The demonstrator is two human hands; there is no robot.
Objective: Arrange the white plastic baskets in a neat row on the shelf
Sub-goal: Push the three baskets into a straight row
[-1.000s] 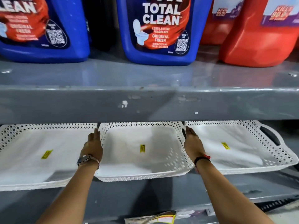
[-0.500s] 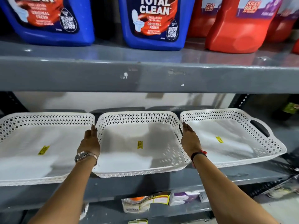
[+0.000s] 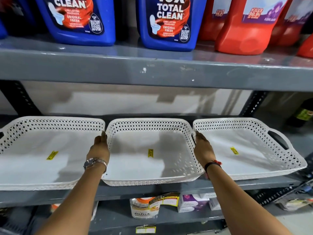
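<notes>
Three white baskets line the grey shelf's (image 3: 152,188) front edge. The left hand (image 3: 99,149) and right hand (image 3: 203,149), fingers together, press flat against the middle basket's (image 3: 149,181) sides.

One head-worn wide-angle camera faces the shelf (image 3: 152,188) front-on and close, looking slightly down across its front edge, forearms reaching in from the bottom corners

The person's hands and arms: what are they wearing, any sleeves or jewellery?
Both forearms are bare, with no sleeves in view. The left hand has a silver metal wristwatch with a dark dial at its wrist. The right hand has a thin black wristband with a small red tag. No gloves.
</notes>
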